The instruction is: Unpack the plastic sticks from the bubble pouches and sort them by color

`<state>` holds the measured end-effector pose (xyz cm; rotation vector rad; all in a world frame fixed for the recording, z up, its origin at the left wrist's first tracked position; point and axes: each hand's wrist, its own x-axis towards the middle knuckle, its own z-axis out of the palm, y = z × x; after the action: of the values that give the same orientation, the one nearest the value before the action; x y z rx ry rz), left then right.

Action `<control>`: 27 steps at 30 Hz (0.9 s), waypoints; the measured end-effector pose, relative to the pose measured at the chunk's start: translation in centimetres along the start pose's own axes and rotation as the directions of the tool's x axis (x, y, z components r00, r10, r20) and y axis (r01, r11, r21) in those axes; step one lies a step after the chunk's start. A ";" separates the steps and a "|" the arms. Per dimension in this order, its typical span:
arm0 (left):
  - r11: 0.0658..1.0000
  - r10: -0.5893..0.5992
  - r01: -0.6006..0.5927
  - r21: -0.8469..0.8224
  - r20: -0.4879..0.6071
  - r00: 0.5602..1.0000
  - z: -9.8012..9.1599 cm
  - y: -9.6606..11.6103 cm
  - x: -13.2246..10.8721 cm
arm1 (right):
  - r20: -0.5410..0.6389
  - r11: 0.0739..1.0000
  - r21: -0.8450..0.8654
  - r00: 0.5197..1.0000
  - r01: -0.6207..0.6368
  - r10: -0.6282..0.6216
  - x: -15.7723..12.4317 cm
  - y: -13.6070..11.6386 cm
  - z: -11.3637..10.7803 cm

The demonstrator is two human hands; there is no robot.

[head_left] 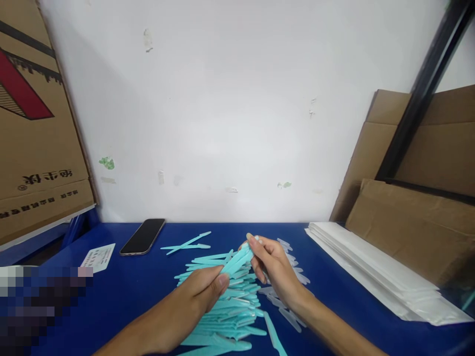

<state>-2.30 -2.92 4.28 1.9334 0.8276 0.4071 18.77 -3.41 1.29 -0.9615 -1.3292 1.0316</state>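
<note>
Between my hands is a small bundle of turquoise plastic sticks, tilted up to the right. My left hand is closed round its lower end. The thumb and fingers of my right hand pinch the upper end. Beneath them a large pile of the same turquoise sticks lies on the blue table. Clear, translucent pieces lie beside and partly behind my right forearm. Two turquoise sticks lie crossed behind the pile.
A phone and a printed card lie at the left. White flat packets are stacked at the right, by brown cardboard. A large carton stands at the left. The white wall rises behind the table.
</note>
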 end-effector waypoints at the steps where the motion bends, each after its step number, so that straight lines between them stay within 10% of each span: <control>1: 1.000 0.012 -0.012 -0.015 0.015 1.000 -0.2 0.1 0.1 | -0.014 1.000 -0.005 1.000 0.008 -0.008 0.1 0.1 0.1; 5: 0.996 0.021 -0.015 -0.088 0.065 0.998 -0.9 -0.2 0.2 | -0.149 0.996 -0.058 0.986 0.069 -0.077 0.9 -0.5 -1.9; 10: 1.000 0.010 -0.010 -0.007 -0.027 1.000 -1.7 -1.9 0.7 | -0.424 0.969 -0.200 0.879 0.143 -0.218 2.8 -2.7 -9.7; 15: 0.897 0.202 -0.067 0.437 -0.271 0.941 -2.2 -3.9 1.7 | -0.170 0.905 -0.426 0.982 -0.002 -0.078 3.1 -2.1 -11.3; 27: 0.681 0.262 -0.031 0.732 -0.204 0.943 -2.5 -4.2 1.5 | 0.126 0.563 -0.819 0.992 0.113 -0.016 2.1 -0.5 -10.1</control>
<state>-4.26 1.07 1.78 2.7455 1.1463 0.5262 28.81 -1.19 2.10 -1.5463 -1.9898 0.3310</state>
